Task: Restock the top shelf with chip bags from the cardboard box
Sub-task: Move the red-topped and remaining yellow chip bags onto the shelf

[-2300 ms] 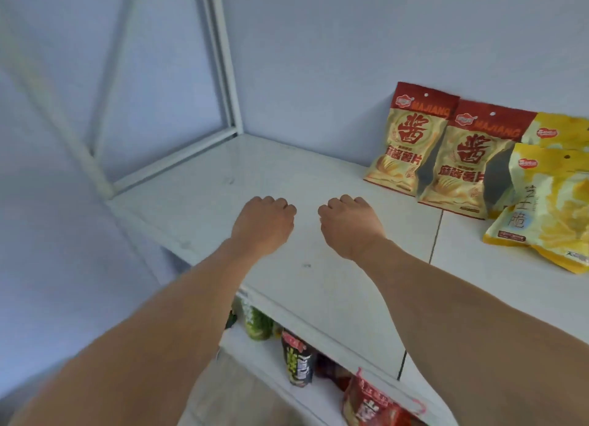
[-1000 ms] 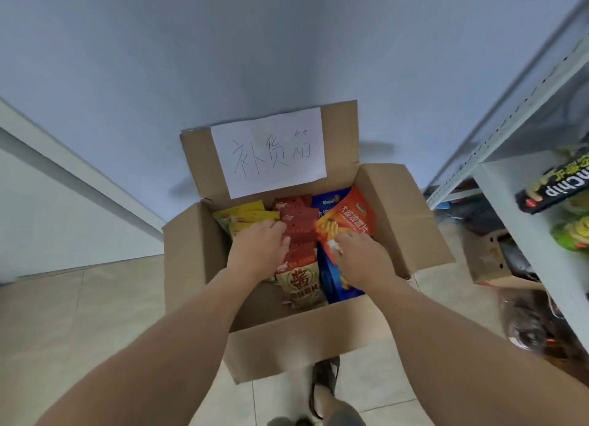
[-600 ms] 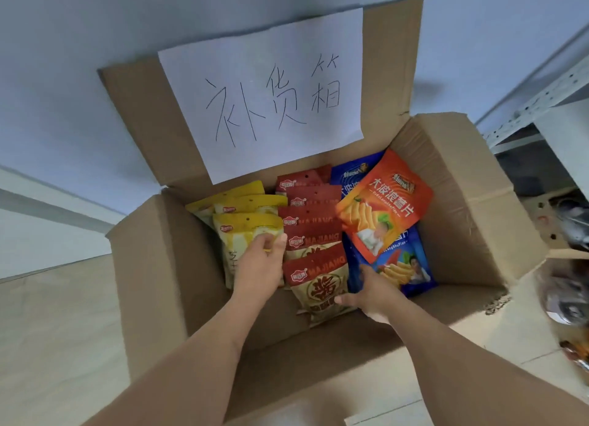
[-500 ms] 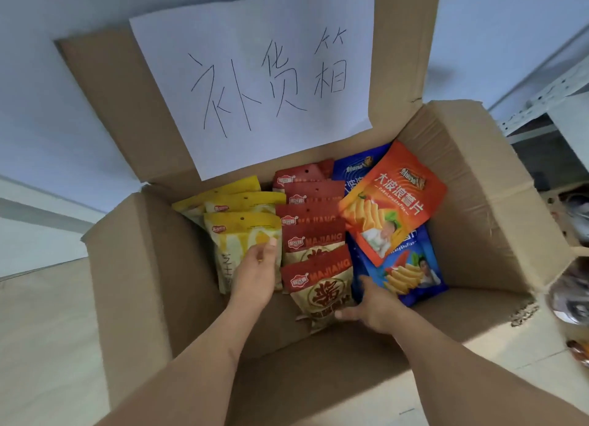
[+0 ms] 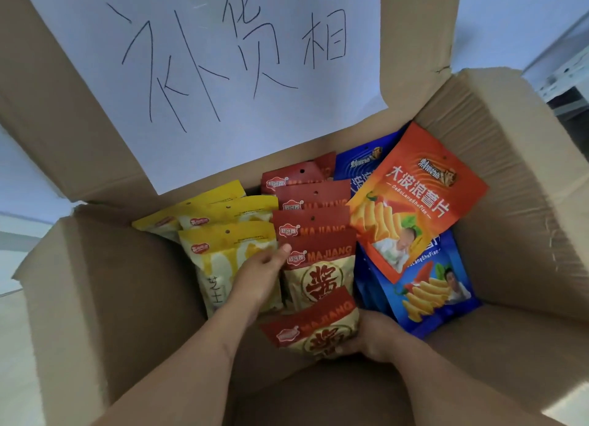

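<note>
Right hand [image 5: 374, 339] grips the nearest red bag [image 5: 314, 330]; left hand [image 5: 259, 276] lies spread on the yellow bag [image 5: 220, 266].

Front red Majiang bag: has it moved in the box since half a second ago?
Yes. The front red bag, held by the right hand, has come toward the cardboard box's near wall, away from its row.
</note>
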Demonstrator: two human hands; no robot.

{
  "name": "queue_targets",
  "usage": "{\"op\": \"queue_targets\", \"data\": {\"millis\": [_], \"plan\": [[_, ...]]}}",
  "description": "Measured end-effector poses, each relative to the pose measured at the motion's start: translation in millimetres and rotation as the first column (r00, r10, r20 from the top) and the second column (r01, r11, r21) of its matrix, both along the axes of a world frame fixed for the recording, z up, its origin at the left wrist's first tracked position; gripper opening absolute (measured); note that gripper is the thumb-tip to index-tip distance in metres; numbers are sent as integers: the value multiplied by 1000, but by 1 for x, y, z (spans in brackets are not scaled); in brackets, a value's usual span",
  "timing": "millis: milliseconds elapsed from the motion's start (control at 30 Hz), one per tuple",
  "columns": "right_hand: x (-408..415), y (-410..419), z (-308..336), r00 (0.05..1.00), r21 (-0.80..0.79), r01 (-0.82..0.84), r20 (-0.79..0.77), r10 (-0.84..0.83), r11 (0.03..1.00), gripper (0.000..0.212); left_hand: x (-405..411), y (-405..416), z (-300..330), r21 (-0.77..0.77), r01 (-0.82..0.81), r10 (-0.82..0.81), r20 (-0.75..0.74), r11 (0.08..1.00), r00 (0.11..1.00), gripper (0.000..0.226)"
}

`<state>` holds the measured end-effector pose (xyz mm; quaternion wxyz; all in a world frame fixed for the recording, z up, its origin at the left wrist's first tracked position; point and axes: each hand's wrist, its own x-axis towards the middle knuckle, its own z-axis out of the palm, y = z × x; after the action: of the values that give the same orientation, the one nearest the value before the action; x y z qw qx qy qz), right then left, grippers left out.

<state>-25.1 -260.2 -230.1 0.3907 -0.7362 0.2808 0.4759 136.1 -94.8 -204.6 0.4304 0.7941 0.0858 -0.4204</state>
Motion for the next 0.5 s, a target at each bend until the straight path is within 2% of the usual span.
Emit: {"op": "queue_targets", "data": {"millis": [100,233,300,400,500], "plan": [[1,3,-1,1000,45,5,14,-6,999,62,3,-4,-10,-30,187,-190,-110,982,976,30],[4,2,0,997,76,-70,18,69,995,46,7,-9,-32,-31,436,-433,-200,899,879,19],[7,-2,6,995,114,-98,12,97,989,46,9,-11,-41,-22,534,-524,-239,845,818,20],[12,-16,29,979,123,-205,17,205,971,47,13,-18,-46,-58,569,-558,-305,820,772,33],[13,-37,52,957,105,-288,2,290,952,48,4,-30,-43,-159,549,-569,-317,821,759,29]]}}
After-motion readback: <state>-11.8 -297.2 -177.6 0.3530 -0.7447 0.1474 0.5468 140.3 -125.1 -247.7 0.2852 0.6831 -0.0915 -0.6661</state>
